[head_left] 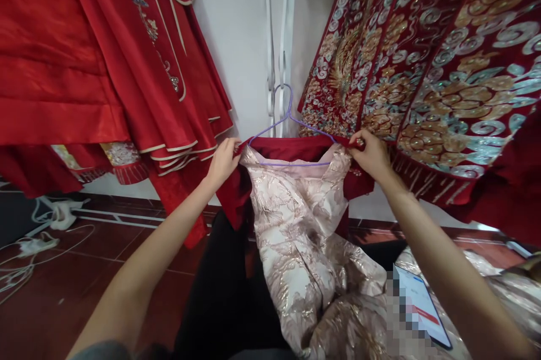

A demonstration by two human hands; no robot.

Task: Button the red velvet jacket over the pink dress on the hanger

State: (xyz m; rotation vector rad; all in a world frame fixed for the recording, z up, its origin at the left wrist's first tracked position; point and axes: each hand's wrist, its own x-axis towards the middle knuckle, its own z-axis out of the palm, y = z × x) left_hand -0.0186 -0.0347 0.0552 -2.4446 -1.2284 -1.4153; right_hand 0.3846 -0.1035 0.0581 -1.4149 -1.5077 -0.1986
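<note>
Left hand [222,161] pinches the left shoulder of a pale brocade garment [296,219] with dark red lining; right hand [368,154] closes on its right shoulder. Garment hangs on a purple wire hanger [287,118], its hem pooled over the lap. Near: phone [420,306] on the fabric at lower right, screen blurred. Left: white cables [38,236] on red floor tiles [84,270]. Beyond: plain red robes [97,56] at left, sequinned red robe [443,67] at right, both cut off by the frame. Hanger hook meets a white rail [279,39] on the wall.

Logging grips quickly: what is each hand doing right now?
Left hand: closed on the left shoulder of the red-lined brocade garment on the purple hanger.
Right hand: closed on its right shoulder.
</note>
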